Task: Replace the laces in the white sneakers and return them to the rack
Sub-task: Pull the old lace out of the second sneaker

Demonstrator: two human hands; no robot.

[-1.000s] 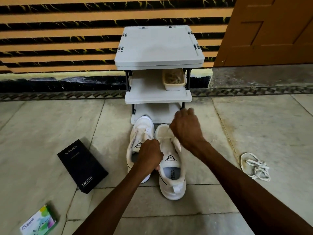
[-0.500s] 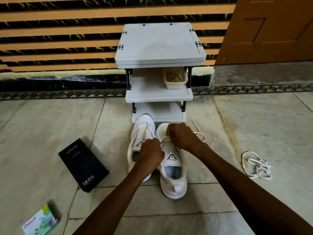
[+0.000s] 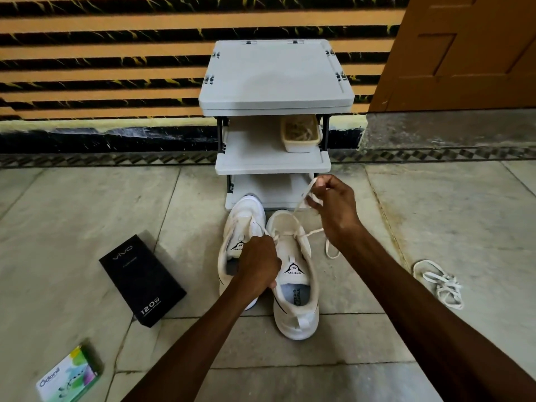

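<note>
On the floor in front of the rack (image 3: 275,76), the left sneaker (image 3: 245,221) and right sneaker (image 3: 295,285) are sitting side by side. A lace (image 3: 303,199) from the right sneaker is being held up, pinched by the right hand (image 3: 336,210), fingers curled. That sneaker's inner edge is being gripped by the left hand (image 3: 258,264), fingers curled too. A spare lace (image 3: 438,282) is lying off to the right.

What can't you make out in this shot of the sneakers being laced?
Head view only.
Left hand: its back hides its fingers, so what they grip is unclear.
Lace: its end vanishes inside the right hand.
Left sneaker: eyelets partly covered by the left hand.
Tray on the rack: contents too blurred to name.
</note>
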